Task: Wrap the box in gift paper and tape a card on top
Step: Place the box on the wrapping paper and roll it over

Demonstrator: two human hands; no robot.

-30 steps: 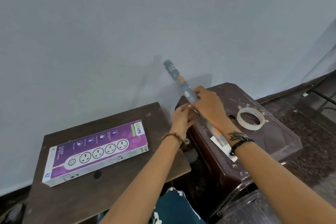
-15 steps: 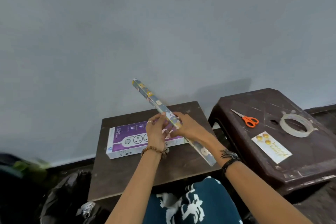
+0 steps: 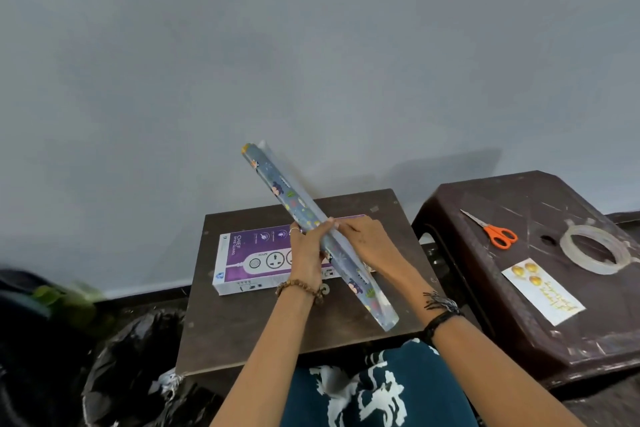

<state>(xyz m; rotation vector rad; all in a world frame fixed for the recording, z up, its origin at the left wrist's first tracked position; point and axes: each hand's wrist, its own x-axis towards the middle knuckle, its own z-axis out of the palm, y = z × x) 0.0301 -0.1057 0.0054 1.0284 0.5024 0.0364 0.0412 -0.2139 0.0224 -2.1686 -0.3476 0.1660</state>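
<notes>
**Roll of gift paper held over the box**

Plain grey wall (image 3: 311, 62) behind; in front of it a small dark brown table (image 3: 242, 329), w/ a dark plastic stool (image 3: 588, 340) just beside it on the right.

The box (image 3: 242, 260), purple & white w/ sockets printed on top, lies flat on the table toward the wall side, unwrapped. Above it the roll of gift paper (image 3: 294, 198) runs diagonally, far end up-left toward the wall, near end down-right over the table's front right part. Blue-grey paper w/ small coloured prints, in a clear sleeve.

Left hand (image 3: 306, 253) grips the roll near its middle from the left, fingers curled round it; ring on one finger, bead bracelet at the wrist. Right hand (image 3: 367, 244) holds the roll from the right, fingertips pinching at its upper edge next to the left hand's; dark cords at the wrist.

On the stool, well apart from the box: orange-handled scissors (image 3: 498, 234) at the back, a ring of clear tape (image 3: 595, 250) to their right, and the card (image 3: 543, 291), white w/ gold marks, nearer the front.

Black bags (image 3: 131, 357) on the floor left of the table. Blue patterned cloth (image 3: 363, 388) at the bottom, between the arms.
</notes>
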